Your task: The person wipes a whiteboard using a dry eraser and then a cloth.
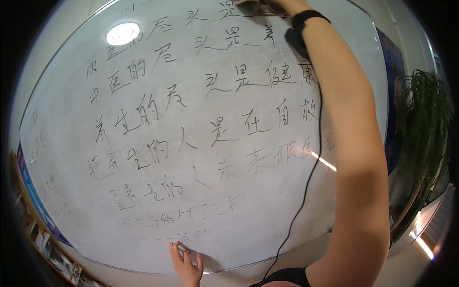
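Observation:
A whiteboard (89, 201) fills most of the view, with several rows of black handwritten characters, the lower ones faint and smeared. At the top edge my right hand (291, 5), partly cut off, presses a brownish-grey wiping pad or cloth (256, 8) against the board; which of these it is I cannot tell. The pad covers part of the top row of writing. Low on the board, my left hand (186, 264) rests its fingertips just under the faintest row, fingers apart and nothing in them.
Round my right wrist is a black band (311, 17) with a dark device (297, 42). From there a thin black cable (304, 201) hangs across the board to my body. A leafy plant (423, 118) stands at the right, and a shelf with mixed items (46, 247) at the lower left.

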`<state>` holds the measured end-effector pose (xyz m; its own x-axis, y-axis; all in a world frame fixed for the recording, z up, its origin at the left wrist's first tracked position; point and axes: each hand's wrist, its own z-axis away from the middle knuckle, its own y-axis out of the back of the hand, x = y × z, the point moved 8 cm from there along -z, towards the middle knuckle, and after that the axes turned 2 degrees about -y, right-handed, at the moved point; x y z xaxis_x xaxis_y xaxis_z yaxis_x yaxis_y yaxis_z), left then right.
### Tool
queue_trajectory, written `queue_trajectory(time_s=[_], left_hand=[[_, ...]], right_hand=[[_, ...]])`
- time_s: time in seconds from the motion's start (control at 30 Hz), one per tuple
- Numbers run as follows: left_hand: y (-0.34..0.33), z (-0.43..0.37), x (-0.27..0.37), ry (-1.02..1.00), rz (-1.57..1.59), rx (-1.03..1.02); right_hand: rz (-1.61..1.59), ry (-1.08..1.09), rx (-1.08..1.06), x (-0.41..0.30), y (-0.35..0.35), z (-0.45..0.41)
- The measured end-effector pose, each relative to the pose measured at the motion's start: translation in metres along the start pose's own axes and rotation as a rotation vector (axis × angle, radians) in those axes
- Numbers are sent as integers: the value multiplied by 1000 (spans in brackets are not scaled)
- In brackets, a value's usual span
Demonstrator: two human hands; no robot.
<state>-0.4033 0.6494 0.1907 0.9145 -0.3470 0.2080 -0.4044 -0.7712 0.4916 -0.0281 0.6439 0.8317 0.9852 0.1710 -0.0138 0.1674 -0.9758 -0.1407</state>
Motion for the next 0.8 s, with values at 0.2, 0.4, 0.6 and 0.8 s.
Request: queue_trajectory(time_s=[0.2, 0.4, 0.6, 0.8], left_hand=[[2, -1, 5, 81, -20, 65], [0, -4, 14, 48, -61, 64], [0, -4, 15, 29, -85, 25], [2, -4, 13, -19, -31, 1]], right_hand=[[22, -144, 64, 119, 17, 8], [201, -336, 71, 303, 21, 40], [377, -248, 104, 283, 24, 149], [201, 63, 84, 149, 22, 251]])
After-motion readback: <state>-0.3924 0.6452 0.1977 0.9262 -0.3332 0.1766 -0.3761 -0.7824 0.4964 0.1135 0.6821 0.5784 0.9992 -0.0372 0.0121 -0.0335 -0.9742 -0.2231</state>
